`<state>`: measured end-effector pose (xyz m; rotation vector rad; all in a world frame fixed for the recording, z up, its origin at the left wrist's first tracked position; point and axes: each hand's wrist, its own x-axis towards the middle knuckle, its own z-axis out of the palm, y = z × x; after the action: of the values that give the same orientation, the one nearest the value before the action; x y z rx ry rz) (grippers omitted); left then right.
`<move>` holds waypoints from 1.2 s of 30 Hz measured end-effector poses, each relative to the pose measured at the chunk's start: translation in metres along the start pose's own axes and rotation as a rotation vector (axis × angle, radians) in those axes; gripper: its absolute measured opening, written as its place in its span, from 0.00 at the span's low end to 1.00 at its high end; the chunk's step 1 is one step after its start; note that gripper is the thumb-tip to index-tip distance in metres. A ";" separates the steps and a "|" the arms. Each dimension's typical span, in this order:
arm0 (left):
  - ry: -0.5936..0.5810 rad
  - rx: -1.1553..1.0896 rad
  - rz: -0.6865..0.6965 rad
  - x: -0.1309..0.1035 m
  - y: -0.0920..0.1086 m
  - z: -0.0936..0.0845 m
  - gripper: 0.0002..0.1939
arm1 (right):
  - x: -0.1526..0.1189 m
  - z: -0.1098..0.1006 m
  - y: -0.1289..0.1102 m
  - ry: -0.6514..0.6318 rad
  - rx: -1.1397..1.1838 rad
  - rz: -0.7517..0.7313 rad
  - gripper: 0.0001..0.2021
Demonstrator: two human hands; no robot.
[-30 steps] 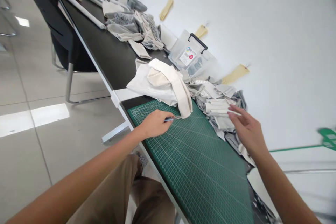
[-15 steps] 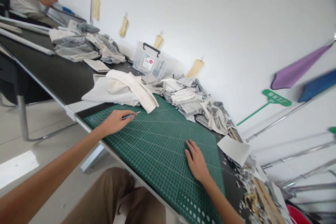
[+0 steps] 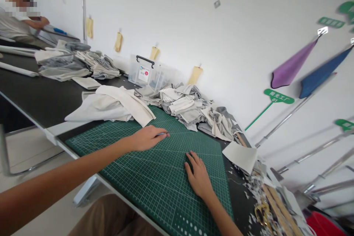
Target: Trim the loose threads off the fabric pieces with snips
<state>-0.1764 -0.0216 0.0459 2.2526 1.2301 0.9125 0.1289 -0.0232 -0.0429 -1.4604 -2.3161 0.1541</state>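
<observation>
My left hand (image 3: 146,138) is closed around a slim blue pen-like tool (image 3: 160,133) with a thin pale tip. It hovers at or just over the green gridded cutting mat (image 3: 163,169); contact is unclear. Fingers spread, my right hand (image 3: 197,175) rests palm down on the mat's right part, holding nothing. White cloth (image 3: 110,101) lies folded over the mat's far left edge, beyond my left hand. Along the far side is a heap of grey and white cloth pieces (image 3: 185,105).
Behind the heap stands a clear plastic box (image 3: 138,75). To the right are a white square piece (image 3: 240,156), scraps, gold-handled scissors (image 3: 262,215) and wooden strips (image 3: 282,210). Another cloth pile (image 3: 66,62) lies at far left, near a seated person (image 3: 16,25).
My left hand has moved right across the mat with the pen-like tool, closer to my right hand. The right hand stays on about the same mat spot. The camera view has shifted.
</observation>
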 end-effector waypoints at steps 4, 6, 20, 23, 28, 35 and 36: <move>0.028 -0.098 0.011 0.072 -0.001 0.034 0.19 | 0.001 -0.003 -0.002 -0.010 -0.005 0.007 0.24; 0.050 -0.137 -0.017 0.097 -0.018 0.053 0.19 | 0.000 -0.002 -0.003 -0.023 -0.021 0.018 0.24; 0.065 -0.420 -0.107 0.122 -0.088 0.098 0.19 | 0.219 -0.101 0.031 0.446 -0.347 -0.266 0.17; 0.043 -0.446 -0.140 0.121 -0.089 0.100 0.19 | 0.340 -0.108 0.031 0.421 -0.403 -0.397 0.22; 0.030 -0.444 -0.147 0.118 -0.088 0.096 0.20 | 0.470 -0.071 0.027 0.201 -0.587 -0.472 0.33; -0.001 -0.423 -0.166 0.118 -0.087 0.089 0.20 | 0.517 -0.018 0.033 0.002 -0.752 -0.386 0.29; -0.002 -0.416 -0.169 0.118 -0.087 0.089 0.20 | 0.519 -0.016 0.035 -0.002 -0.760 -0.364 0.27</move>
<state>-0.1167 0.1198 -0.0297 1.7965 1.0914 0.9942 -0.0311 0.4500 0.1017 -1.2684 -2.7317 -0.9109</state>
